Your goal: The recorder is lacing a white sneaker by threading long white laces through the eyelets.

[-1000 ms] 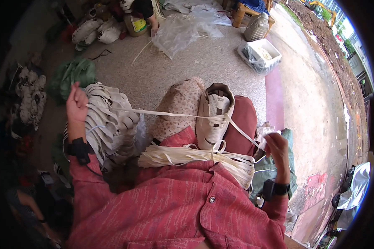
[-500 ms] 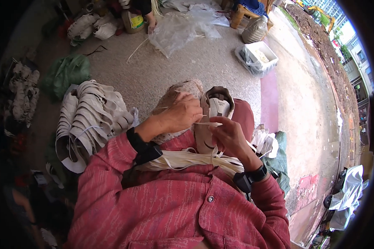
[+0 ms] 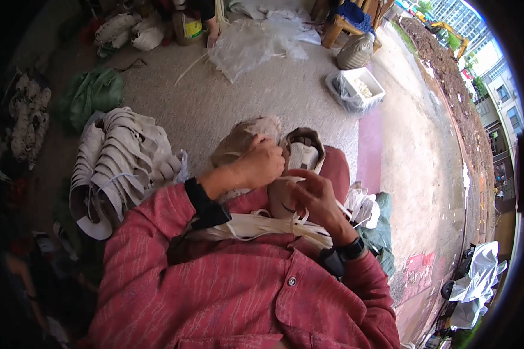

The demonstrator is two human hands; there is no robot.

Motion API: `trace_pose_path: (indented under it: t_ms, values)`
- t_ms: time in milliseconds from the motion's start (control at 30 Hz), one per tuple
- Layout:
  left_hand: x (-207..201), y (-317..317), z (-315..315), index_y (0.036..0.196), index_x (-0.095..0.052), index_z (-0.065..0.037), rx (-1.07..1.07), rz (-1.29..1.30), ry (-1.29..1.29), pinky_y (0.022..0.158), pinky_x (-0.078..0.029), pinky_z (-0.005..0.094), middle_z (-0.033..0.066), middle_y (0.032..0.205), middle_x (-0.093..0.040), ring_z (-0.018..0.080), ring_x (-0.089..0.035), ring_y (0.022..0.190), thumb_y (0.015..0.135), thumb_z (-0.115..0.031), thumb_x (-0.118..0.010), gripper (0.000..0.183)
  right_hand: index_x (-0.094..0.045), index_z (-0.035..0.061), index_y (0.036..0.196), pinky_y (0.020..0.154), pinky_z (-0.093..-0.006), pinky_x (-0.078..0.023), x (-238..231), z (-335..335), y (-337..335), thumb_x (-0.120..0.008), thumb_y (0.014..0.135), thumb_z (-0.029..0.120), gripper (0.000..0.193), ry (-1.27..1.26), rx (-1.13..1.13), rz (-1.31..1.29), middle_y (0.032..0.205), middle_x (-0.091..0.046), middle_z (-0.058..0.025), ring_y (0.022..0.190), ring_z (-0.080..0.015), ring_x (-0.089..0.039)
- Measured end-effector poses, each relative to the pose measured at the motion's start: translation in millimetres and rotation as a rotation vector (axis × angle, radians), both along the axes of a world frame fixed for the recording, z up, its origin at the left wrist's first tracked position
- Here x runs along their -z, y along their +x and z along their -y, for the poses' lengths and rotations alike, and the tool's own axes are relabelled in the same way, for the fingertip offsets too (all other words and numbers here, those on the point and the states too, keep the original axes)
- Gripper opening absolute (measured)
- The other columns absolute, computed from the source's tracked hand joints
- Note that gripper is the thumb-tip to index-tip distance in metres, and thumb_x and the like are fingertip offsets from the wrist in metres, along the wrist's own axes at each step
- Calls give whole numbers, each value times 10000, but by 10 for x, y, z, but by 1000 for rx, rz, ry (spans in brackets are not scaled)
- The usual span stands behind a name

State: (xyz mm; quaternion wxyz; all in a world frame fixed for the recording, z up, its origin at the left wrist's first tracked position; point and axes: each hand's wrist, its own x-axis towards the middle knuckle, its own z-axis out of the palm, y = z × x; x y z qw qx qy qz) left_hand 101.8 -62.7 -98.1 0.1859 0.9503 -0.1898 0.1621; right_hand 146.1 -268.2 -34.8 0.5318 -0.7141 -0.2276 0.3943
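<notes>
The left hand (image 3: 263, 163) is curling its fingers against the upper of a white shoe (image 3: 300, 160) lying on the person's lap, while the right hand (image 3: 314, 195), fingers half spread, is pinching a white lace (image 3: 262, 224) beside it. A heap of shoe uppers (image 3: 119, 160) is lying on the floor to the left.

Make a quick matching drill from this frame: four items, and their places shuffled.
Items:
1. shoe
2. pile of white strips
3. clear bin
4. green bag

Places:
a. on the floor at upper left, above the strip pile
b. on the person's lap, between the left hand and right hand
c. on the floor at upper right, near the pink strip of floor
d. on the floor beside the person's left arm

Pairs: 1-b, 2-d, 3-c, 4-a
</notes>
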Motion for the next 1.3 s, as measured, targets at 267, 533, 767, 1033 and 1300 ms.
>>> trace_pose_path:
  t_ms: [267, 533, 767, 1033, 1300]
  values:
    - [-284, 19, -1, 840, -584, -70, 4, 54, -117, 879, -398, 433, 84, 911, -557, 281, -551, 918, 775, -174, -632, 131, -561, 34, 1235, 502, -258, -449, -27, 23, 69, -580, 922, 152, 335, -60, -132, 189, 675, -630, -38, 551, -121, -576]
    - [-691, 298, -198, 1062, -553, -31, 284, -265, -68, 853, -466, 407, 137, 1030, -553, 340, -568, 1025, 739, -175, -720, 390, -660, 121, 986, 818, -413, -462, -2, -155, 469, -622, 782, 110, 207, -3, -238, 1233, 931, -596, -96, 934, -306, -571]
    - [-571, 369, -273, 963, -582, -43, 282, -359, -183, 764, -483, 385, 126, 925, -602, 308, -622, 898, 736, -150, -700, 277, -619, 76, 915, 635, -373, -473, 124, -211, 641, -610, 820, 91, 96, 202, -378, 982, 784, -589, -106, 738, -284, -577]
    - [-346, 335, -286, 853, -615, -92, 211, -293, -352, 757, -493, 376, 99, 897, -639, 284, -638, 870, 733, -175, -695, 167, -646, 108, 925, 692, -355, -515, 195, -293, 636, -593, 829, 126, 111, 40, -489, 1212, 917, -613, -52, 879, -240, -612]
    - [-498, 231, -108, 858, -644, -47, 204, -482, -503, 742, -473, 338, 69, 890, -578, 227, -599, 840, 729, -335, -784, 345, -606, 11, 963, 773, -413, -480, -561, -6, 1090, -545, 865, 61, 126, -313, -177, 1136, 977, -614, -130, 842, -276, -629]
